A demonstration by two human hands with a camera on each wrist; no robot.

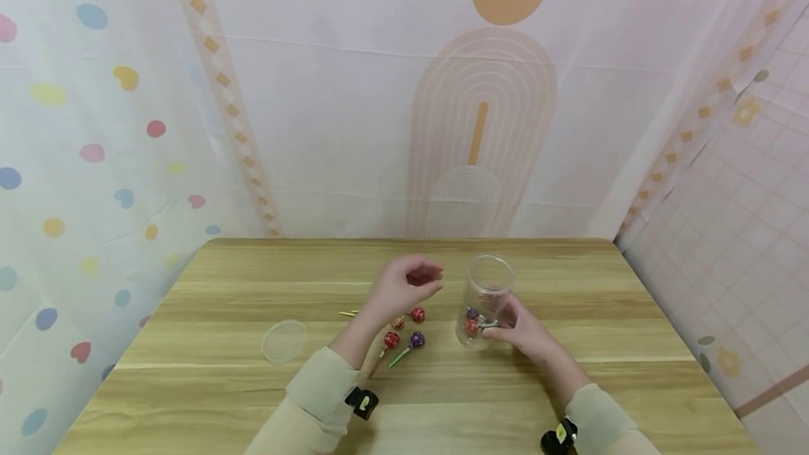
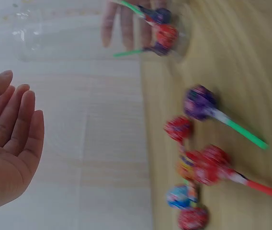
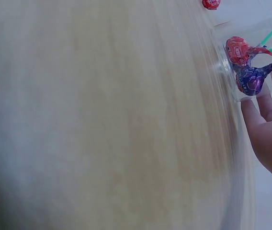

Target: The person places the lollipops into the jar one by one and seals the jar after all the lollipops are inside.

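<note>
The left hand point(image 1: 404, 288) hovers just left of centre in the head view, above the table, fingers loosely curled and holding nothing; in the left wrist view its fingers point(image 2: 16, 120) sit relaxed at the left edge, the palm cut off by the frame. Below it, loose lollipops point(image 1: 404, 332) lie in a small cluster on the wooden table point(image 1: 208, 385): a purple one with a green stick point(image 2: 200, 103), a red one with a red stick point(image 2: 215, 165), and several smaller red and blue heads (motion blur smears their wrappers, so the count is hard to make out). A further stick peeks out at the left of the wrist, its head hidden by the hand.

The right hand point(image 1: 521, 332), right of centre, grips the lower part of a clear plastic jar point(image 1: 485, 300) standing upright on the table, fingers wrapped round its side. In the right wrist view only part of that hand shows at the right edge, and most of the frame is blurred tabletop. Inside the jar lie lollipops, a red head point(image 3: 236, 50) and a purple one point(image 3: 252, 79) at the bottom, green sticks pointing up.

Well apart, toward the lower left of the head view, a round clear lid point(image 1: 284, 341) lies flat on the table.
</note>
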